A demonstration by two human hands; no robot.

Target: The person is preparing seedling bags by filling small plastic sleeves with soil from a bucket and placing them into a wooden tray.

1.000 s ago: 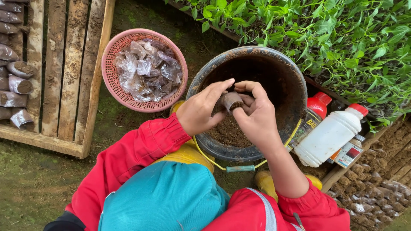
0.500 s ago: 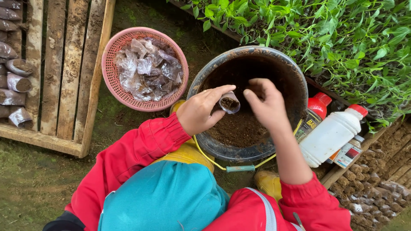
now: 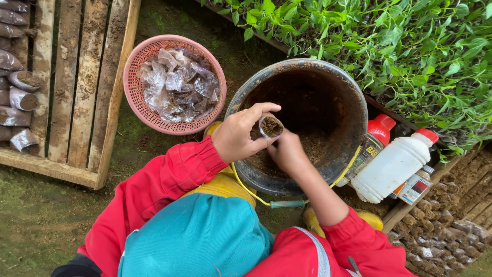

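Note:
My left hand (image 3: 240, 136) is shut on a small clear plastic bag (image 3: 270, 126) packed with dark soil, held upright over a large dark bucket (image 3: 307, 69). Just below and right of the bag, my right hand (image 3: 288, 152) is down inside the bucket, knuckles up. Its fingers are curled toward the loose soil (image 3: 315, 143) at the bottom and are hidden, so I cannot see what they hold. Both sleeves are red.
A pink basket (image 3: 137, 105) of empty clear bags (image 3: 177, 82) sits to the left of the bucket. Further left, a wooden pallet (image 3: 87, 77) carries filled bags (image 3: 21, 97). White bottles with red caps (image 3: 392, 166) lie to the right, green seedlings (image 3: 389, 36) grow behind, and more filled bags (image 3: 441, 233) stand at lower right.
My right hand has dropped from the top of the bag down into the bucket beside it. My left hand keeps hold of the bag, now turned with its soil-filled mouth up.

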